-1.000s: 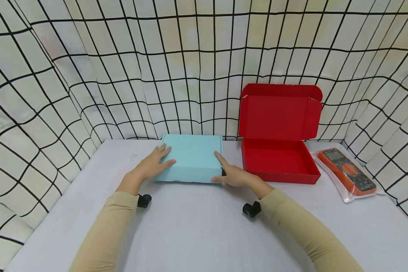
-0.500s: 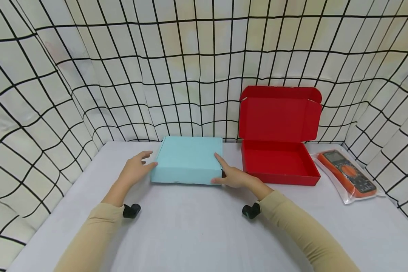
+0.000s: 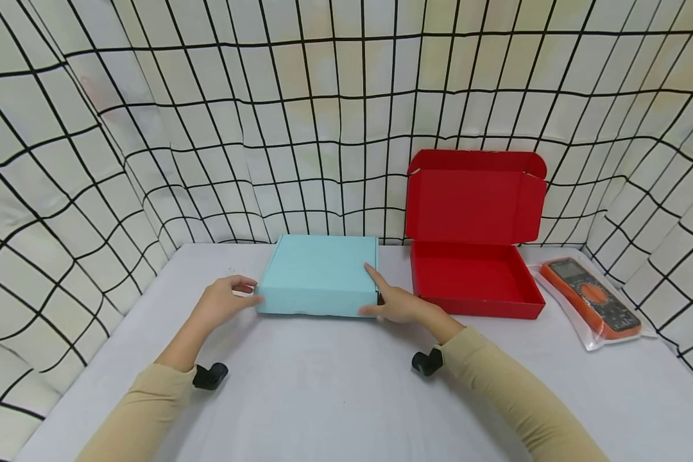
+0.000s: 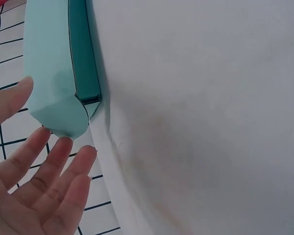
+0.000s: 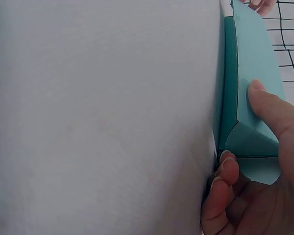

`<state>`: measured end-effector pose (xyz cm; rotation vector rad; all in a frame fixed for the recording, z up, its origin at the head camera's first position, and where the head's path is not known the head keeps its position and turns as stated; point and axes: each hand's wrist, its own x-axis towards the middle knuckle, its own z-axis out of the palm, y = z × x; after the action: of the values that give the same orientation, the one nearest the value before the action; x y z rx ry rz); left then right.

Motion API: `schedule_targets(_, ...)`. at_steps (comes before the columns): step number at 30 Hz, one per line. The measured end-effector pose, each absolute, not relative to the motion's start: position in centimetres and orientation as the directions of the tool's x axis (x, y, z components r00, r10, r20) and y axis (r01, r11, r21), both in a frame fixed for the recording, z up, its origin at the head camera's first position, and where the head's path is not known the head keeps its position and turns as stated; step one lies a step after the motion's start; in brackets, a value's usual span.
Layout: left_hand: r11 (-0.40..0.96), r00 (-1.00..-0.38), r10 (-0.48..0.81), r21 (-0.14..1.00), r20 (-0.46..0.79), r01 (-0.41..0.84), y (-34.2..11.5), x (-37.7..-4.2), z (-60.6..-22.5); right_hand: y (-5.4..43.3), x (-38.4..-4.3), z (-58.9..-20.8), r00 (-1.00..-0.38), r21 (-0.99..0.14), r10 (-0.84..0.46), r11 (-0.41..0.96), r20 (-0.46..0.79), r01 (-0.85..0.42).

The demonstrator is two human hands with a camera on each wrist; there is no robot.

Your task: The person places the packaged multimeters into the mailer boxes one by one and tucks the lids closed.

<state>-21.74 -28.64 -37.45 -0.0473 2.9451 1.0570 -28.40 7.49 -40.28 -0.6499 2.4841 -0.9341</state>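
Observation:
A light blue cardboard box point(image 3: 323, 262) with its lid down lies near the back of the table. At its left end is my left hand point(image 3: 224, 303), fingertips right at the side and thumb near the front corner. The left wrist view has those fingers point(image 4: 54, 166) spread and slightly bent at the end of the box. My right hand point(image 3: 403, 305) holds the right end, its index finger along the top edge. Seen from the right wrist, the thumb point(image 5: 272, 105) rests on the pale face while the other fingers curl by the corner.
To the right stands a red cardboard box point(image 3: 479, 307) with its lid point(image 3: 475, 199) raised against the back grid curtain point(image 3: 323, 115). Farther right, an orange multimeter point(image 3: 591, 296) lies in a clear plastic bag. White cloth point(image 3: 335, 385) covers the table.
My left hand has come off the top of the blue box and moved left and down to its left end. The right hand has kept its place on the right end.

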Motion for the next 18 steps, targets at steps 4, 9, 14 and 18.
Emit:
schedule_targets(4, 0.759, -0.998, 0.000, 0.649, -0.064, -0.042, -28.63, -21.78, -37.41, 7.57, -28.47, -40.37, -0.807, -0.689, -0.555, 0.666, -0.200, -0.287)
schedule_targets(9, 0.742, -0.994, 0.044, 0.670, -0.101, -0.036, -28.66, -21.72, -37.31, 7.59, -28.40, -40.44, -0.808, -0.692, -0.555, 0.663, -0.197, -0.287)
schedule_targets(14, 0.739, -0.993, 0.051, 0.673, -0.106, -0.033, -28.46, -21.68, -37.28, 7.62, -28.38, -40.32, -0.807, -0.696, -0.557, 0.659, -0.197, -0.284)
schedule_targets(18, 0.749, -0.994, 0.059, 0.662, -0.093, -0.017, -28.42, -21.78, -37.33, 7.66, -28.40, -40.12, -0.802, -0.697, -0.560, 0.660, -0.208, -0.280)
